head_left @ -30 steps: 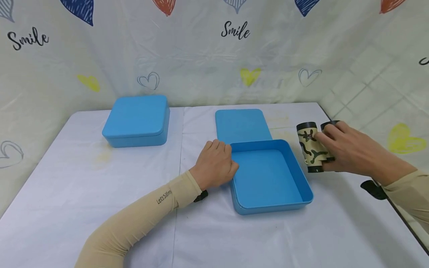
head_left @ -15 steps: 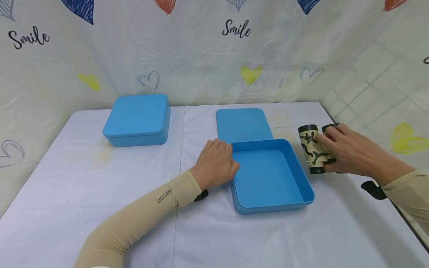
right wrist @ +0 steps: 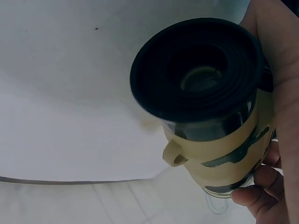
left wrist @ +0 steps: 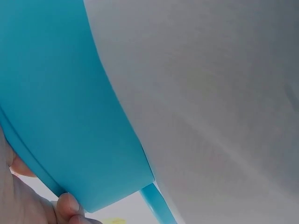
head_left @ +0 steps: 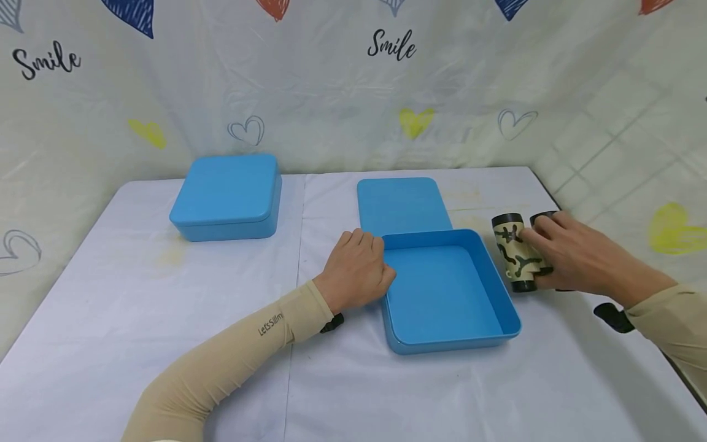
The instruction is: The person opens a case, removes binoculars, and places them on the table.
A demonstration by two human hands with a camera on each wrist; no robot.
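Observation:
On the right of the head view, my right hand [head_left: 585,255] grips a pair of camouflage binoculars [head_left: 513,255] with black ends. One barrel is largely covered by the fingers. In the right wrist view a black eyepiece [right wrist: 201,70] faces the camera, with fingertips [right wrist: 252,198] curled against the tan body. My left hand [head_left: 356,270] holds the left wall of an open blue box [head_left: 453,347], which has nothing inside. The left wrist view shows the outside of that box wall [left wrist: 70,102], fingertips [left wrist: 67,204] curled at its rim.
Behind the open box lies a flat blue lid [head_left: 403,202], partly hidden by the box. A closed blue box [head_left: 226,190] stands at the back left. A white cloth [head_left: 221,368] covers the table, and a printed curtain [head_left: 320,80] hangs behind it.
My right hand has lowered the binoculars slightly toward the table, close to the open box's right side. My left hand keeps its hold on the box.

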